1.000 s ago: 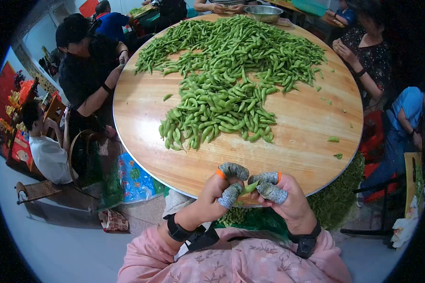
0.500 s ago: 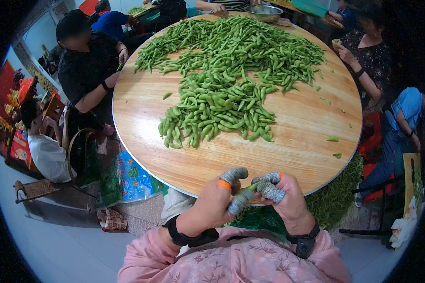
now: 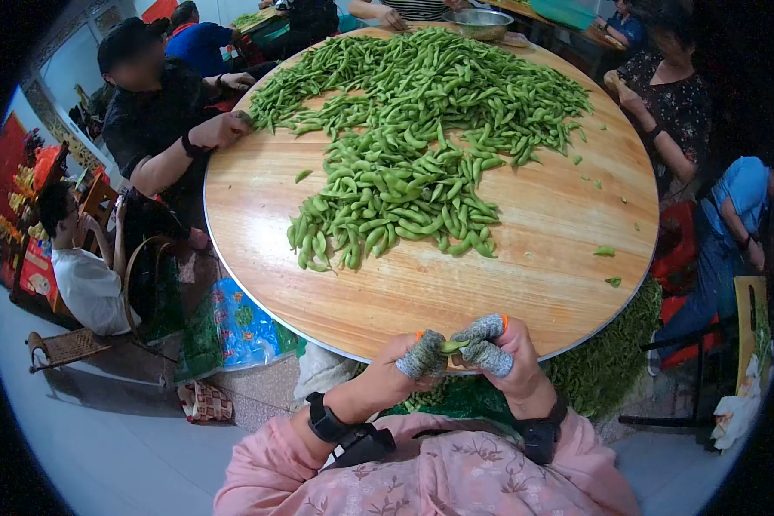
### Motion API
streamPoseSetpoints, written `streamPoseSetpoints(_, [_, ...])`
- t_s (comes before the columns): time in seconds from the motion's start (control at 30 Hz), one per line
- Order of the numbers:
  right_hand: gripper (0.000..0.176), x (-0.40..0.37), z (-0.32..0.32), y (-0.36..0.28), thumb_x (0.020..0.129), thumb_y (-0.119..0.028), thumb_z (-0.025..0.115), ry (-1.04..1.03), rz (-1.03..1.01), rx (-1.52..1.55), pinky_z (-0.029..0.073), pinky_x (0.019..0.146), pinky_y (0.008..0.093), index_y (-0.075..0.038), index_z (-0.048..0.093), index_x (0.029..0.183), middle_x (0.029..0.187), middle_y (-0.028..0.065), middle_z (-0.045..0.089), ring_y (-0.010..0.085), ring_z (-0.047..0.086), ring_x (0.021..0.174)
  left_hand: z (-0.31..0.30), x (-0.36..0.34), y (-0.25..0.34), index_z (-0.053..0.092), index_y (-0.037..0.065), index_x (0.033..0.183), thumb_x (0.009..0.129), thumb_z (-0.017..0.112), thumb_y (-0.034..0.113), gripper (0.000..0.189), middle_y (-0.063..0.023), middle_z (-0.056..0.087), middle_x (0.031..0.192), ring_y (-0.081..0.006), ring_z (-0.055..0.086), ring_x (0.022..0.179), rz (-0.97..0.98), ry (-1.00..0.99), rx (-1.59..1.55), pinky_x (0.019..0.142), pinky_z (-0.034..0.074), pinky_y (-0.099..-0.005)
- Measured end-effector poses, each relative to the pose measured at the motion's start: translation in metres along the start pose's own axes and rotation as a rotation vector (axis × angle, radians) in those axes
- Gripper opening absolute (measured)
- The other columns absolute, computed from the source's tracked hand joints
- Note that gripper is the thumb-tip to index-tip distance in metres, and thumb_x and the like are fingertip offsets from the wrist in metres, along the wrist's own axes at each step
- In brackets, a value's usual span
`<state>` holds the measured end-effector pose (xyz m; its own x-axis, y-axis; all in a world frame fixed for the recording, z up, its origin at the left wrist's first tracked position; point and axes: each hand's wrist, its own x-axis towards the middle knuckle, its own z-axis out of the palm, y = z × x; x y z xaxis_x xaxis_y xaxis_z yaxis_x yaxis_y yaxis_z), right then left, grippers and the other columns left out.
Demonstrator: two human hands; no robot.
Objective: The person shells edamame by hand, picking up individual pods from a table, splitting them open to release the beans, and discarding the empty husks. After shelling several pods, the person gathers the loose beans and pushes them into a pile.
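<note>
Between my two hands, at the near edge of the round wooden table, is a single green edamame pod. My left hand pinches one end of it, its thumb and forefinger covered in grey knitted finger sleeves. The other end is pinched by my right hand, which wears the same kind of sleeves. A large heap of edamame pods spreads over the table's middle and far side.
A few loose pods lie near the right edge. A metal bowl stands at the back. At the left rim is a co-worker's hand; other people sit around. Green plant scraps lie below on the right.
My hands have drawn level, and the left fingers have closed in on the pod. The co-worker on the left has reached a hand onto the table's edge by the heap.
</note>
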<state>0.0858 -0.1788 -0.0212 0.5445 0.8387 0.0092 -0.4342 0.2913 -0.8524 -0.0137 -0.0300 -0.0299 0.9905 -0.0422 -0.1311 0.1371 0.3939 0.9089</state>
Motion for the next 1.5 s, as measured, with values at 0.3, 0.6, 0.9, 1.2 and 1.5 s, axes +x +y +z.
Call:
streamPoseSetpoints(0.3, [0.012,0.002,0.007,-0.011,0.077,-0.004,0.056,0.081,0.128,-0.077,0.046,0.065,0.0226,0.002,0.056,0.087,0.082,0.0056,0.059,0.0101,0.055,0.074,0.009,0.003,0.023,0.052,0.001,0.081,0.082,0.051,0.024,0.023,0.0012,0.047,0.064,-0.0105,0.045,0.057,0.281,0.140,0.801,0.053,0.038,-0.0226])
streamPoseSetpoints(0.6, [0.013,0.006,-0.006,0.003,0.076,-0.006,0.058,-0.150,0.008,-0.076,0.045,0.067,0.0231,0.002,0.056,0.086,0.080,0.0050,0.059,0.0112,0.055,0.074,-0.005,0.003,0.019,0.054,0.003,0.073,0.084,0.048,0.027,0.027,0.0019,0.048,0.061,-0.0055,0.041,0.052,-0.076,0.020,0.098,0.046,0.032,-0.0189])
streamPoseSetpoints(0.9, [0.011,0.007,0.000,-0.004,0.075,-0.001,0.056,-0.055,0.074,-0.376,0.045,0.063,0.0222,0.002,0.056,0.085,0.078,0.0038,0.059,0.0093,0.054,0.071,0.004,0.002,0.020,0.053,-0.002,0.077,0.078,0.048,0.012,0.015,-0.0127,0.047,0.057,-0.0177,0.044,0.050,0.117,0.106,0.620,0.049,0.038,-0.0287])
streamPoseSetpoints(1.2, [0.013,0.002,0.003,-0.004,0.069,0.003,0.053,0.014,0.008,-0.681,0.043,0.058,0.0231,0.002,0.058,0.081,0.069,0.0062,0.059,0.0084,0.052,0.064,0.005,0.010,0.020,0.051,-0.003,0.081,0.072,0.044,0.005,0.014,-0.0209,0.050,0.064,-0.0323,0.051,0.060,0.110,0.123,0.714,0.055,0.040,-0.0349])
streamPoseSetpoints(1.5, [0.011,-0.014,-0.011,-0.022,0.068,0.000,0.057,0.196,-0.049,-0.748,0.044,0.059,0.0244,0.001,0.058,0.079,0.070,0.0069,0.060,0.0122,0.055,0.064,0.006,0.023,0.044,0.052,-0.002,0.089,0.066,0.045,0.001,0.024,-0.0210,0.052,0.067,-0.0298,0.054,0.067,0.036,0.094,1.012,0.059,0.041,-0.0343])
